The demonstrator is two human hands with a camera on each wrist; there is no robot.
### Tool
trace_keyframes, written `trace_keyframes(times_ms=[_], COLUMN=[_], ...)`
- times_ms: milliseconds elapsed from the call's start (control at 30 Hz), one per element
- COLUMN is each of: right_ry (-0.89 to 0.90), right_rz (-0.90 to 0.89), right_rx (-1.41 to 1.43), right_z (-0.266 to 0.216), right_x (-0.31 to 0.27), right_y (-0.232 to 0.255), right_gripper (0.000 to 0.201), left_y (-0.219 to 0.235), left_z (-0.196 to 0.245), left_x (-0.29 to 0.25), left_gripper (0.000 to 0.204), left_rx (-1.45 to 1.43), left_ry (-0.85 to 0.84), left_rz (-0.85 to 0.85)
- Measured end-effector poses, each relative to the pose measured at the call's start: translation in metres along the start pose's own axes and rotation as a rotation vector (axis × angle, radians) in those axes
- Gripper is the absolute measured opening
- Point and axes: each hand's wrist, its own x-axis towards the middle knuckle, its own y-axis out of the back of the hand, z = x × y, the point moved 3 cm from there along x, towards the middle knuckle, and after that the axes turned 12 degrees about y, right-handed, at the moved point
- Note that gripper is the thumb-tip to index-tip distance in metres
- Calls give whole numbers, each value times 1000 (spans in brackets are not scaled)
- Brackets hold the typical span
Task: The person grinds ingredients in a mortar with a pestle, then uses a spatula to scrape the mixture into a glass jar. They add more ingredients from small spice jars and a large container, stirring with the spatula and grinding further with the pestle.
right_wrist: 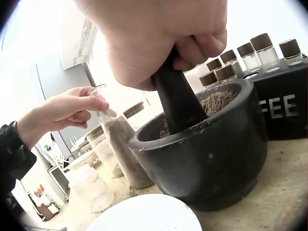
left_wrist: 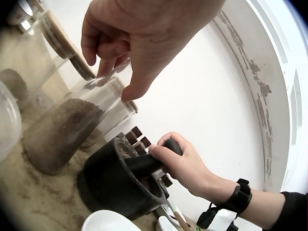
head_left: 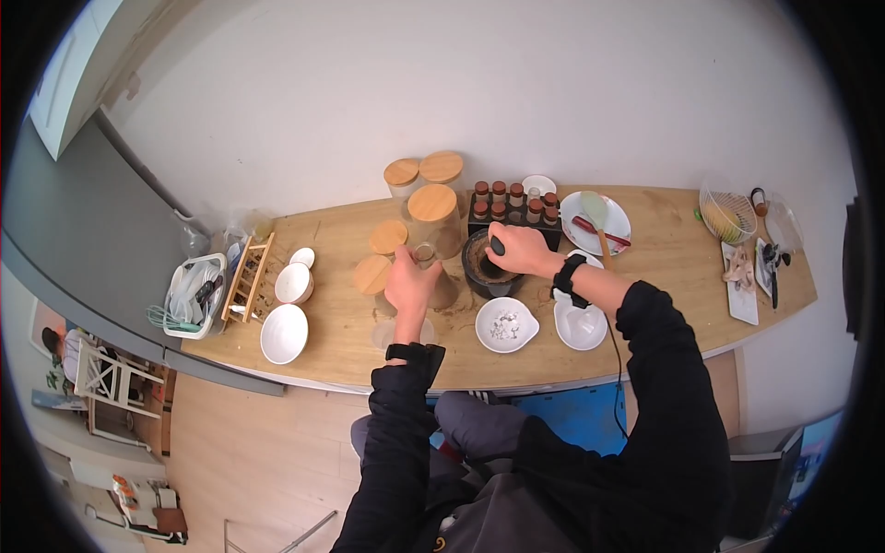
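Observation:
My left hand pinches the rim of an open clear glass jar, thumb on one side and fingers on the other. Brown powder fills the jar's lower part, and its base is at the tabletop. In my right hand is a black pestle, gripped near its top. The pestle leans inside a thick black mortar, its lower end hidden behind the near wall. Coarse brown powder lies in the mortar around it. The jar stands just left of the mortar.
Wooden-lidded jars stand behind the left hand. A black rack of brown-capped vials backs the mortar. A white spouted bowl with small pieces sits in front. White bowls are at left, a plate with utensils at right.

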Motion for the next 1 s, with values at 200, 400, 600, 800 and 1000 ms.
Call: trace_keyframes(times_ms=[200, 400, 600, 800, 1000], right_ry=[22, -121, -9, -55, 39], right_rz=[-22, -47, -95, -14, -84], right_rx=[-129, 4, -157, -38, -161], right_z=[10, 0, 7, -5, 6], right_x=[4, 4, 6, 11, 4], right_y=[14, 3, 13, -2, 8], right_gripper=[28, 30, 30, 28, 28], left_y=[-1, -4, -10, -12, -11], left_z=[-1, -3, -5, -5, -8], left_x=[0, -2, -5, -5, -5], left_gripper=[44, 44, 45, 44, 43], left_rx=[-10, -31, -84, -78, -68], left_ry=[-9, -2, 28, 19, 46], left_rz=[7, 33, 69, 81, 28])
